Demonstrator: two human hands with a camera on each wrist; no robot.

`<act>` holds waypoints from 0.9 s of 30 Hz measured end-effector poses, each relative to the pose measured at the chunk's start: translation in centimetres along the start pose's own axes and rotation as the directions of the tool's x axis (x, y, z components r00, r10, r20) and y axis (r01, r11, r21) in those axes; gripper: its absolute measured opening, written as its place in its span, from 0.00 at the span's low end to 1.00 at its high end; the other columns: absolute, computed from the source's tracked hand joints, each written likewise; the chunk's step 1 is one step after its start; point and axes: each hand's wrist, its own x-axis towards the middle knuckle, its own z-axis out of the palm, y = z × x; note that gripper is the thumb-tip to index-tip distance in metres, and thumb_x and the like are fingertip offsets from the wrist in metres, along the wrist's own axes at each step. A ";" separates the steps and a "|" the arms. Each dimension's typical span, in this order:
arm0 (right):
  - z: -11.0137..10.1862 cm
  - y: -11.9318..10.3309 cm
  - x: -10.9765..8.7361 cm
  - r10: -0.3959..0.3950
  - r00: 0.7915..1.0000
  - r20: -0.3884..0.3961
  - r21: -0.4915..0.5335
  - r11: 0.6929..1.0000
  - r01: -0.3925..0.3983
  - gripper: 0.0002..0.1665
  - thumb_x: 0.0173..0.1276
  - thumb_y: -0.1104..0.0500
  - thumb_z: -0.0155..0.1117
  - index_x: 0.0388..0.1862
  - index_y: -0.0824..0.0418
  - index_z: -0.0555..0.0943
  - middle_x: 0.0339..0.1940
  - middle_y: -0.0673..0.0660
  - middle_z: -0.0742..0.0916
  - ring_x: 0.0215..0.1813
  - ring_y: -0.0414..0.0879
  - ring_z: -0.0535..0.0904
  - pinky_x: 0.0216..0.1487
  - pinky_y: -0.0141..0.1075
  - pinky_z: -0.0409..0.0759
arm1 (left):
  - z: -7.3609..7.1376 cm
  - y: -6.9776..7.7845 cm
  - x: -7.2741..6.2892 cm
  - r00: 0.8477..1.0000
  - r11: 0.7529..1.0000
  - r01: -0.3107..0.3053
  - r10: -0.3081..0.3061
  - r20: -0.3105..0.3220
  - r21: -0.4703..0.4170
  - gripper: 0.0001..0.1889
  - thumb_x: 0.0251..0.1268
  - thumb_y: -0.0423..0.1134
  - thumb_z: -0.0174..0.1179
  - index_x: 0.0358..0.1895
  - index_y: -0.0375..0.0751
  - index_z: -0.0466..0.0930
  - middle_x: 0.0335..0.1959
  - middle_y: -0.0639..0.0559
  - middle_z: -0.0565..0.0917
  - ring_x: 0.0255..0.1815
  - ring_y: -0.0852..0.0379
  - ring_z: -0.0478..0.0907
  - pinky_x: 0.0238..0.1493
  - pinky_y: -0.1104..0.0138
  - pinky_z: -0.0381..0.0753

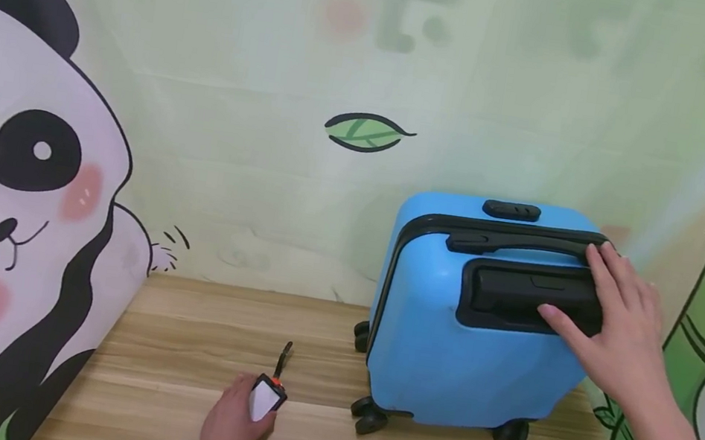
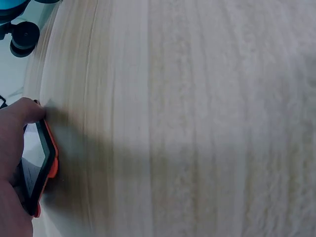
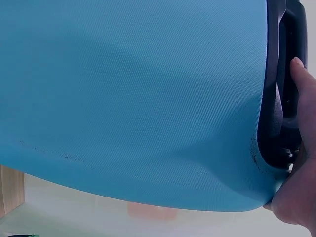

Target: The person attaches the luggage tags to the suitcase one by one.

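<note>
Left hand [image 1: 233, 417] of mine is pinching a small tag [image 1: 263, 399] between thumb and fingers, over the wooden table [image 1: 168, 374]; whether the tag is touching the wood, I cannot tell. Its black strap [image 1: 283, 359] is pointing away from me. I am judging this tag light, its frame stiff and its strap bendy, so the frame's edges are seeming the best place for holding. Farther off, the blue suitcase [image 1: 460, 370] is standing upright on its wheels [image 1: 371, 416], right of the tag and apart from it. Right hand [image 1: 626, 341] of mine is resting on its upper right part, fingers stretched near one end of the black handle [image 1: 525, 246], thumb lying on the black panel [image 1: 504, 294]; I am not seeing it grasp anything. The shell is looking hard and perhaps slippery, so the handle is offering a safer hold. The left wrist view is showing the tag's long orange edge [image 2: 53, 168], where the head view is giving only a bit. The right wrist view is revealing dark scuffs [image 3: 254, 150] which the head view is not showing. Behind everything, the pale green wall [image 1: 238, 121] is carrying a painted leaf [image 1: 365, 133].
</note>
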 end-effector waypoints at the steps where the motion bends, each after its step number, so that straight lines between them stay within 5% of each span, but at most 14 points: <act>1: 0.0 0.0 0.0 -0.002 1.000 -0.001 0.002 1.000 0.002 0.58 0.72 0.33 0.70 0.89 0.57 0.56 0.88 0.64 0.59 0.84 0.72 0.52 0.85 0.65 0.39 | 0.0 0.1 0.0 1.000 1.000 -0.012 0.012 -0.002 0.011 0.37 0.51 0.44 0.80 0.64 0.31 0.79 0.62 0.29 0.83 0.54 0.37 0.85 0.48 0.47 0.85; 9: 0.0 -0.1 -0.1 -0.004 1.000 -0.004 0.007 1.000 0.004 0.58 0.72 0.32 0.69 0.89 0.56 0.56 0.88 0.64 0.59 0.85 0.71 0.52 0.85 0.65 0.39 | -1.0 0.9 0.4 0.994 0.988 -0.105 0.100 0.052 0.110 0.38 0.48 0.43 0.83 0.63 0.28 0.81 0.59 0.34 0.85 0.50 0.40 0.86 0.48 0.48 0.86; 15: 0.0 -0.2 0.0 0.002 1.000 0.003 -0.001 1.000 -0.002 0.59 0.72 0.32 0.69 0.89 0.56 0.56 0.89 0.63 0.59 0.86 0.70 0.51 0.85 0.65 0.39 | -1.7 0.7 0.6 0.993 0.993 -0.065 0.054 0.104 0.101 0.41 0.47 0.47 0.86 0.64 0.30 0.81 0.59 0.32 0.85 0.50 0.38 0.86 0.48 0.46 0.86; 21: 0.0 -0.2 0.0 0.005 1.000 0.009 -0.002 1.000 -0.005 0.59 0.72 0.32 0.69 0.89 0.56 0.55 0.89 0.63 0.58 0.86 0.70 0.51 0.85 0.66 0.39 | -1.5 -0.4 0.1 0.996 0.996 -0.022 0.014 0.092 0.083 0.47 0.44 0.54 0.87 0.66 0.32 0.79 0.64 0.34 0.82 0.57 0.38 0.84 0.52 0.46 0.86; 27: 0.0 -0.1 -0.1 0.000 1.000 0.003 0.000 1.000 0.000 0.59 0.72 0.31 0.69 0.89 0.56 0.55 0.89 0.63 0.59 0.85 0.71 0.52 0.85 0.65 0.39 | -1.0 -0.7 0.0 0.997 0.997 -0.062 0.060 0.052 0.049 0.39 0.49 0.51 0.85 0.63 0.34 0.82 0.59 0.39 0.86 0.51 0.43 0.86 0.49 0.48 0.85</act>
